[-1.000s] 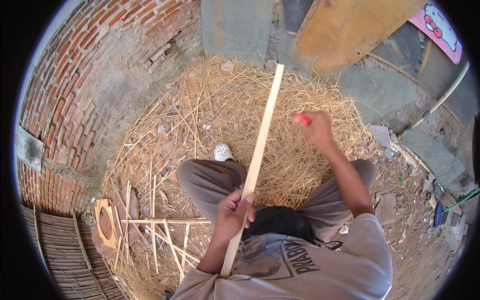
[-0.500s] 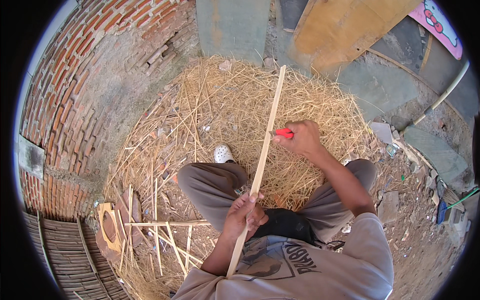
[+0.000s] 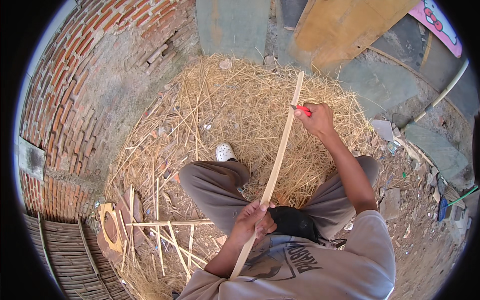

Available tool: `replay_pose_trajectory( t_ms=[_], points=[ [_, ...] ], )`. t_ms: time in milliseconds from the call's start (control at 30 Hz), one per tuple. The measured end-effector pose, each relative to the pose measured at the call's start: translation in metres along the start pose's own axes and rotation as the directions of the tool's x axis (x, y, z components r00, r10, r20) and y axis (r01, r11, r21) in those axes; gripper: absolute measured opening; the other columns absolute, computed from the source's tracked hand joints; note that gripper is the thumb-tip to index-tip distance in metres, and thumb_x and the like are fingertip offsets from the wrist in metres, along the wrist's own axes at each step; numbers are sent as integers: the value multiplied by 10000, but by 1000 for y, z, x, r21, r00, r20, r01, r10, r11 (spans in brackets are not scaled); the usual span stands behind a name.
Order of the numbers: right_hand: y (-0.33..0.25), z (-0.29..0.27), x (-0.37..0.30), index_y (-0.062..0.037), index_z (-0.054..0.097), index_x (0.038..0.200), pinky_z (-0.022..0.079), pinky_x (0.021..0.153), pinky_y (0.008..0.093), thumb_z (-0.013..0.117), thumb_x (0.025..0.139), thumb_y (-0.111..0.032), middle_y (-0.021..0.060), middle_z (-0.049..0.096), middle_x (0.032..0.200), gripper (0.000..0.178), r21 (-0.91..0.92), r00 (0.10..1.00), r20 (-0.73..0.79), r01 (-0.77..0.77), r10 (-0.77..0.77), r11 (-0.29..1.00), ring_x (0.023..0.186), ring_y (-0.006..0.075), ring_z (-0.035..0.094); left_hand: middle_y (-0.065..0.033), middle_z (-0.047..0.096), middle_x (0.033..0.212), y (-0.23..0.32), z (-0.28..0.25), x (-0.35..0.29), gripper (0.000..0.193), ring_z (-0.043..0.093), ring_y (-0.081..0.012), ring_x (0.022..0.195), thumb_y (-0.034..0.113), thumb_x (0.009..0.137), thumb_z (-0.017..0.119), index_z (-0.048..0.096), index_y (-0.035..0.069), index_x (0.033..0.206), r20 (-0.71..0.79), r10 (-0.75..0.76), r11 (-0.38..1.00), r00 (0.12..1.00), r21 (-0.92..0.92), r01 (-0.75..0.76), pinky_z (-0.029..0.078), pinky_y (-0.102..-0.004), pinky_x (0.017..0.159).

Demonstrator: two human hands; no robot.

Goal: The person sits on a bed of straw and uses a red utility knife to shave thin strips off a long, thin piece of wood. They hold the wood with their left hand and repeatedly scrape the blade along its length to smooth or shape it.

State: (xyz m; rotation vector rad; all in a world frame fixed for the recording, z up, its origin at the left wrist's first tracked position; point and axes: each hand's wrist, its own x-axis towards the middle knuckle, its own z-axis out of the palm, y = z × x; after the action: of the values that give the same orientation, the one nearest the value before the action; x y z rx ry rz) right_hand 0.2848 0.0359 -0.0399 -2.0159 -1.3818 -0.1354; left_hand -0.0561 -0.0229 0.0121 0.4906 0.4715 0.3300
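Nearest is the seated person's grey shirt (image 3: 345, 265), with the near end of a long, pale strip (image 3: 274, 172) resting against its left side. The strip slants away toward the far right, slightly bowed. The left hand (image 3: 246, 221) is wrapped around its near part, fingers clamped on it, in front of a black cloth (image 3: 296, 223) between the legs. At near left stands a slatted panel (image 3: 67, 260); just right of it, a yellowish board (image 3: 111, 227) with a round cutout lies near several thin loose sticks (image 3: 172, 222). The brown trousers (image 3: 210, 185) spread to both sides, knees bent, and a white perforated shoe (image 3: 225, 152) sits just beyond the left knee. Farther out, the right hand (image 3: 318, 120) has its fingers closed on a red-handled knife (image 3: 304, 110), the dark blade at the strip's right edge, near its far end. Beneath and beyond lies a wide straw heap (image 3: 235, 107). A worn brick wall (image 3: 75, 95) rises on the left; at the far side lean grey panels (image 3: 232, 27) and a tan board (image 3: 345, 30).
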Motion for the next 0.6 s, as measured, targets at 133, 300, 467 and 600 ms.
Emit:
replay_pose_trajectory(
  t_ms=[133,300,467,600],
  points=[
    [30,-13,30,-94,747,770,470,545,432,445,859,-749,98,552,507,727,55,930,15,-367,367,929,542,264,589,10,400,505,-2,-1,-10,206,351,-74,403,223,1029,472,565,45,1077,6,-59,993,998,105,58,322,-251,506],
    [76,-13,37,-92,735,741,446,522,399,422,908,-701,51,510,473,705,195,908,-113,-378,403,905,488,191,529,7,412,510,-4,-7,-23,238,375,-72,417,247,1023,494,567,31,1090,-20,-57,953,998,296,60,320,-216,430],
    [-43,-4,-35,-115,547,536,436,466,347,655,791,-638,15,532,479,592,259,988,75,114,-138,959,421,167,510,7,407,518,11,-13,-11,253,372,-79,425,253,1022,496,588,21,1063,-104,165,926,981,360,-118,305,-202,396],
    [-85,6,-65,-102,494,513,398,418,374,636,748,-721,62,461,453,678,298,890,44,422,-454,856,401,260,507,4,401,516,20,-6,-6,243,357,-90,408,247,1022,495,588,24,1051,-94,176,953,980,265,-146,316,-231,459]
  ],
)
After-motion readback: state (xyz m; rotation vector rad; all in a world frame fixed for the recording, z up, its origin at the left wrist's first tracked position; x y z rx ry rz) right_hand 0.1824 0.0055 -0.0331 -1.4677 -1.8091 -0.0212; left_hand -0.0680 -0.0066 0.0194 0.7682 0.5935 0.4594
